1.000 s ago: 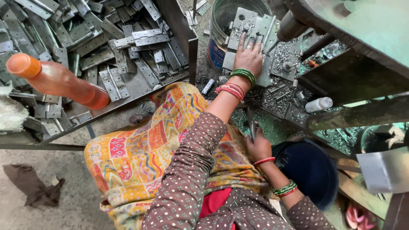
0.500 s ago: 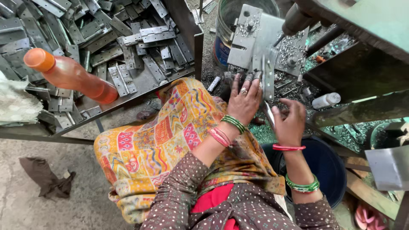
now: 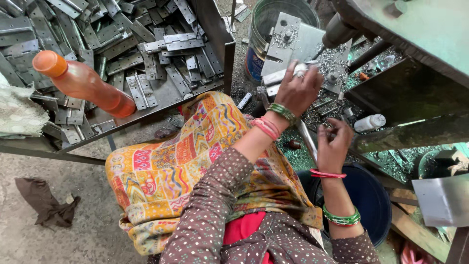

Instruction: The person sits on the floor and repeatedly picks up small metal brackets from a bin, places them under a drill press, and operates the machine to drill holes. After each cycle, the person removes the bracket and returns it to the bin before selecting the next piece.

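The person sits at a metal-working rig, and the left hand [image 3: 299, 90] is up at the jig plate [image 3: 298, 46], fingers curled over a flat steel strip [image 3: 283, 76] that lies across the plate's near edge. The grip looks closed on the strip, though the fingertips are hidden behind the knuckles. The right hand [image 3: 334, 146] is lower and nearer, fingers loosely bent around a slim metal rod [image 3: 307, 139] that slants down toward the lap; I cannot tell how firmly it is held.

Bright metal chips [image 3: 332, 58] are heaped on the plate and scattered on the bench around it. A cylindrical machine part [image 3: 337, 30] points down at the plate just right of the left hand. A small white bottle [image 3: 369, 122] lies to the right of the hands. Far left, a tray [image 3: 215, 39] is piled with more strips, with an orange bottle [image 3: 83, 83] standing in it. A blue bucket [image 3: 366, 200] sits by the right knee.

The risks look plain enough: bare fingers rest among sharp chips and close to the machine part, so a slip of the strip could cut or pinch them. The bangles [image 3: 281, 111] and loose patterned cloth [image 3: 195, 156] could also snag on the rig.
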